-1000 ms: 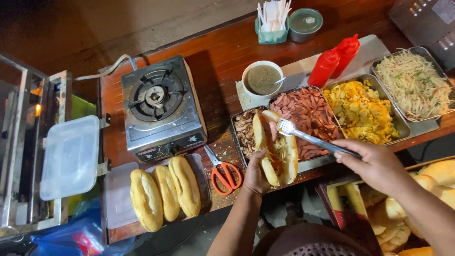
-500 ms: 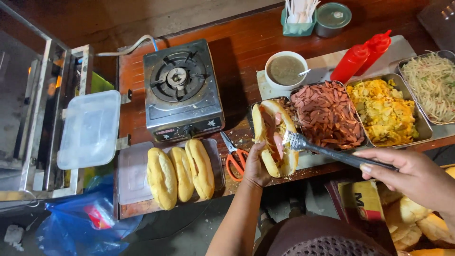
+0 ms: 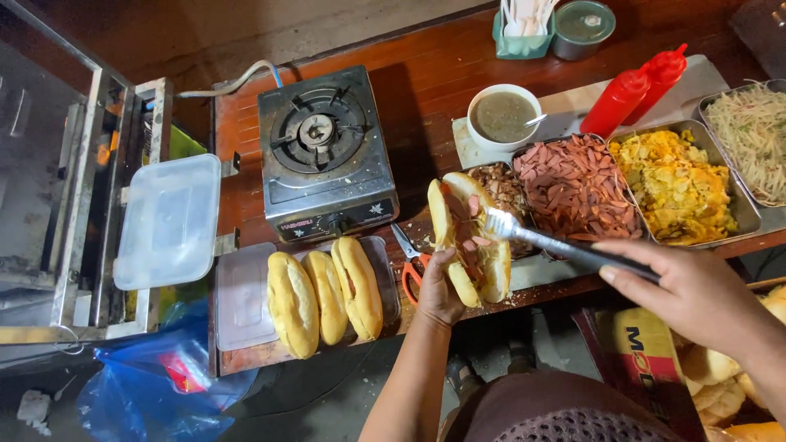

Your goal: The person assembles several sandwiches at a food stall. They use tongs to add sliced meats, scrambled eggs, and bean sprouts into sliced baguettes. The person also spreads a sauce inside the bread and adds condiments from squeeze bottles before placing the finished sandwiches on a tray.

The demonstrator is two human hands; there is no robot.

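Two hands: split roll left, tongs right.

I see my left hand cradling a split, golden bread roll from below, its cut side open upward. My right hand grips long metal tongs whose tips sit in the roll's opening among pink sausage slices. Just behind lies a steel tray of sliced pink sausage. Three more whole rolls rest on a clear plastic lid to the left, near orange-handled scissors.
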